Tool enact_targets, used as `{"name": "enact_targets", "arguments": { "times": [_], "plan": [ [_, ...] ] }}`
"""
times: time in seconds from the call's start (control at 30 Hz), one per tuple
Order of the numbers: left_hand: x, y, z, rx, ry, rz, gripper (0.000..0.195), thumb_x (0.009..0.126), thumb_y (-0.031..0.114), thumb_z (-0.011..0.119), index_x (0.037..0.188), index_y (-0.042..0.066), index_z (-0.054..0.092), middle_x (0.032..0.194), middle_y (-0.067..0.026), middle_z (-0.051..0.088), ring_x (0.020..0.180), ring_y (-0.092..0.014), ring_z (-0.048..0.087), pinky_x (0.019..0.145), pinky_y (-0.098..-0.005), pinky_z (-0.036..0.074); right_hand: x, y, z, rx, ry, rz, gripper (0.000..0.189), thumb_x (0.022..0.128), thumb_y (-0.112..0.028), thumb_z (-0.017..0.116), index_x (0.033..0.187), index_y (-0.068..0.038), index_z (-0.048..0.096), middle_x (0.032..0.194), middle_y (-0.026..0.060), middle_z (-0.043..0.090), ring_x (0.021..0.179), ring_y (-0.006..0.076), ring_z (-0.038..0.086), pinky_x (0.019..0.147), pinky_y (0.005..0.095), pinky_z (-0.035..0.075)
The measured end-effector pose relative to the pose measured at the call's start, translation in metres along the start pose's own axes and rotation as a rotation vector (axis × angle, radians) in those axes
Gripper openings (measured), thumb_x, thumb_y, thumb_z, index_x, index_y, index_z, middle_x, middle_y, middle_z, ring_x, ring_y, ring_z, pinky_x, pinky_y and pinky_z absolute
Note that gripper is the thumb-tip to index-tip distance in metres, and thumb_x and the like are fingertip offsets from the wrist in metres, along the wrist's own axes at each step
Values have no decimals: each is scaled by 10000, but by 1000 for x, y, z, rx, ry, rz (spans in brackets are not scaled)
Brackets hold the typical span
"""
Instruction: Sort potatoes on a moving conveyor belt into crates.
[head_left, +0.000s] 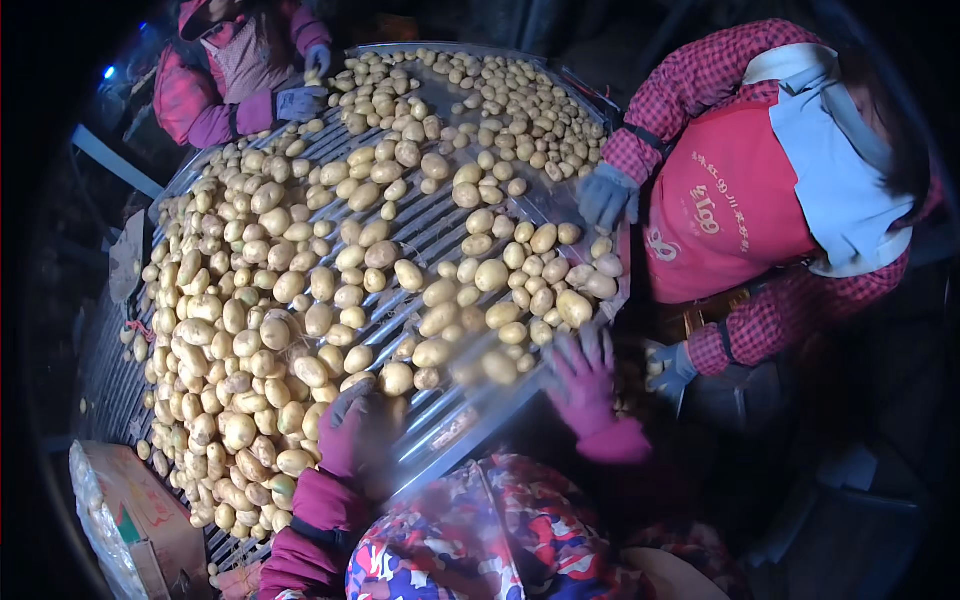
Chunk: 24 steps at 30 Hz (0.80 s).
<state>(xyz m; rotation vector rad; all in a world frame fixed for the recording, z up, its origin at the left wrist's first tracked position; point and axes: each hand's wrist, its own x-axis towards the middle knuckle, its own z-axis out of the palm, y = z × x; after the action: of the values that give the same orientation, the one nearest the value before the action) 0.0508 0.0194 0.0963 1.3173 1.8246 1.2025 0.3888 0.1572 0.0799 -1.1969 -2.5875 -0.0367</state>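
Note:
Many potatoes (247, 352) lie heaped and scattered on a slatted metal sorting table (429, 439) in front of me. My left hand (346, 424), in a purple and grey glove, reaches over the near edge among the potatoes. Its fingers bend beside a potato (358, 381), but whether they grip it cannot be made out. Blurred by motion, my right hand (583, 379) is above the table's near right corner with its fingers apart. A yellowish potato (574, 308) lies just beyond those fingertips. My patterned red, white and blue garment (487, 532) fills the bottom.
At right stands a co-worker in a red apron (727, 202), one gloved hand (607, 196) at the table edge, the other (671, 367) lower down. Another person's gloved hands (300, 103) work at the far left. A cardboard box (161, 517) with plastic stands lower left.

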Motion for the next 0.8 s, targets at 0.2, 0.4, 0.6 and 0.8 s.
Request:
{"name": "enact_targets", "arguments": {
  "times": [0.2,0.4,0.6,0.8],
  "plan": [
    [-6,-28,-7,-449,-47,-384,353,993,179,554,1299,18,622,1113,-51,687,966,-109,607,825,-240,467,-47,-28,30,176,125,-430,369,833,-375,725,1078,-102,691,1175,67,628,1190,294,536,998,405,462],
    [-9,-46,-7,-375,-37,-322,348,996,176,561,1298,13,621,1090,-39,688,925,-86,591,807,-217,457,-41,-15,13,343,-129,-191,355,835,-308,732,1128,-119,667,1173,76,624,1174,306,548,981,412,472],
    [-14,-54,-6,-370,-12,-300,349,991,159,577,1302,8,614,1079,-45,692,916,-93,600,801,-215,461,31,17,3,62,120,183,447,784,-183,767,1204,-110,630,1213,110,606,1154,348,555,970,467,474],
    [-17,-49,-6,-431,-13,-349,346,976,138,572,1289,-3,619,1128,-55,670,1021,-135,608,915,-271,477,69,49,18,22,-67,268,603,749,-201,791,1304,-116,570,1252,116,593,1148,352,557,963,461,474]
  ]
}}
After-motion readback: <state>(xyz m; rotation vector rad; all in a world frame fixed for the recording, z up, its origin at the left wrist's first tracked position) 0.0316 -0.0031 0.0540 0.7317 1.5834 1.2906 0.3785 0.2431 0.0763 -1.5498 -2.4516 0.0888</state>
